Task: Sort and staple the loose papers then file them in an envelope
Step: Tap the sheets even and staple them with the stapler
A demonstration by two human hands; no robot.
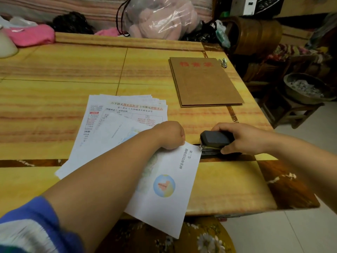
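- Head view, far left: pale rounded object (7,45) cut off by the frame edge, cannot identify; pink cloth (31,34) beside it at the back of the table (63,70)
- Left foreground: blue and white sleeve (27,229); forearm runs diagonally across the table and hides the lower part of the loose papers (116,125)
- Loose papers fanned out on the table, left of centre; top sheet has red and black printed text, small print too blurred to read
- Clear plastic bag (160,17) of pink stuff behind the table, centre back
- Left hand (169,134) closed in a fist on the top edge of the globe sheet (167,179); fingers hidden under the hand
- Globe sheet hangs over the near table edge, above a floral cushion (182,238); its upper corner sits in the stapler mouth
- Brown envelope (204,81) flat on the table, well apart from the hands, red title blurred; small metal clip-like item (224,63) at its top right corner, hard to make out
- Right hand (244,137) wrapped over the black stapler (215,141), thumb at its lower side; stapler rests on the table
- Right: wooden stool (291,114) bearing a bowl (306,88) with grey contents
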